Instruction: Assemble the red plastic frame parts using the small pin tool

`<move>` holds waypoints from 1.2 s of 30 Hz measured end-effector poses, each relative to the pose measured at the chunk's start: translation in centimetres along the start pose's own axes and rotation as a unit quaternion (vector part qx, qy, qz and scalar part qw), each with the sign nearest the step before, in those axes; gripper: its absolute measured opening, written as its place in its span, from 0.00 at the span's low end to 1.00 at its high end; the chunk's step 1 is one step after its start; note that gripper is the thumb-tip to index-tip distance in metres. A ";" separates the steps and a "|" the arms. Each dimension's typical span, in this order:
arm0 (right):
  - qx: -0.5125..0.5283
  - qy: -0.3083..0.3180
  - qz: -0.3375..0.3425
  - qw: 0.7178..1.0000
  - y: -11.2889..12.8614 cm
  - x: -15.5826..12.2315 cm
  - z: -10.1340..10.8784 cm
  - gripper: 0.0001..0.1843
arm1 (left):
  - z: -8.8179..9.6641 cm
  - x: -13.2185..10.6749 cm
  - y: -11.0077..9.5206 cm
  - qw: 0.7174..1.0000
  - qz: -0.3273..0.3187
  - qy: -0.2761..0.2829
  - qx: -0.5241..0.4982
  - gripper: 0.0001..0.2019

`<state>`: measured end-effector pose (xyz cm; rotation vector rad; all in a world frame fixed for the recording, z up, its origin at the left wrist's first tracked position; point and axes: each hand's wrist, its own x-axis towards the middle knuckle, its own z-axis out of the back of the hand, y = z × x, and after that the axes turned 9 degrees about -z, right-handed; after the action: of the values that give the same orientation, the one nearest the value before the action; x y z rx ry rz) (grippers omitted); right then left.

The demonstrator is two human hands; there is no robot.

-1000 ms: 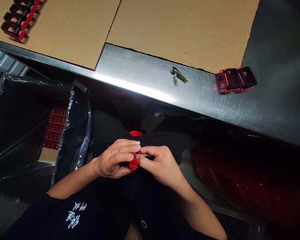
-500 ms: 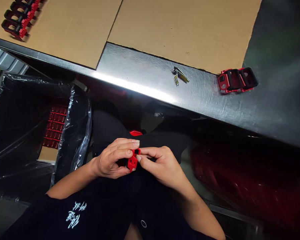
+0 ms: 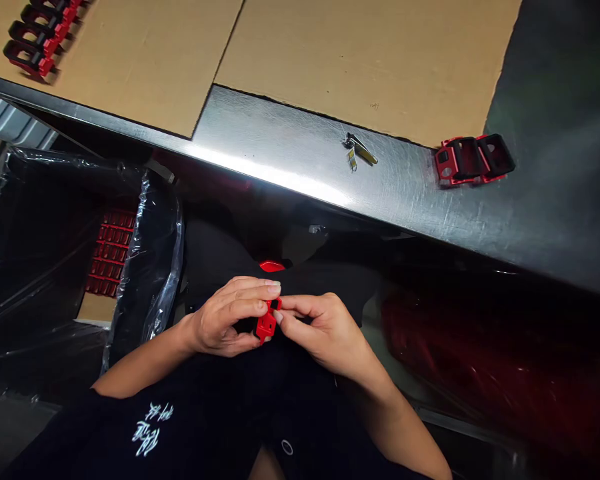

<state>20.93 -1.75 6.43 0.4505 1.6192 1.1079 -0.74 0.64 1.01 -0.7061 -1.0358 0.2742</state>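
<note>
A small red plastic part (image 3: 267,325) is held just above the lap, at the middle of the view. It is pinched from both sides by the left hand (image 3: 227,317) and the right hand (image 3: 327,330). The left fingers (image 3: 245,291) are closed narrowly around its upper end, and the right fingers (image 3: 300,305) are pressed against its side, so much of the part is covered. Its exact shape cannot be made out.

Beyond the hands, a curved red piece (image 3: 272,266) is seen against dark cloth, with the rest of it lost in shadow. To the left, a container lined with a black plastic bag (image 3: 45,233) is filled with rows of red parts (image 3: 111,253), partly covered by a fold of clear plastic (image 3: 155,280). To the right, a dim red mass (image 3: 480,353) is seen under dark, glossy plastic, but single pieces cannot be told apart.

Farther off, sheets of cardboard (image 3: 355,60) are laid on a steel table (image 3: 300,167). A row of red-and-black clips (image 3: 33,43) is lined up on the cardboard at the top left and is cut off by the frame. A single clip (image 3: 473,160) is lying on the bare steel, and a small nail clipper (image 3: 359,150) is lying near the cardboard edge.
</note>
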 end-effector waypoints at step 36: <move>0.288 0.056 -0.045 0.955 -3.3 1.4 -2.7 0.21 | -2.6 -1.3 0.3 0.912 0.229 -0.165 -0.297 0.41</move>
<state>18.76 -3.47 2.92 0.6906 2.0414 0.5828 0.86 -0.85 -0.92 -1.5031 -1.2821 0.5050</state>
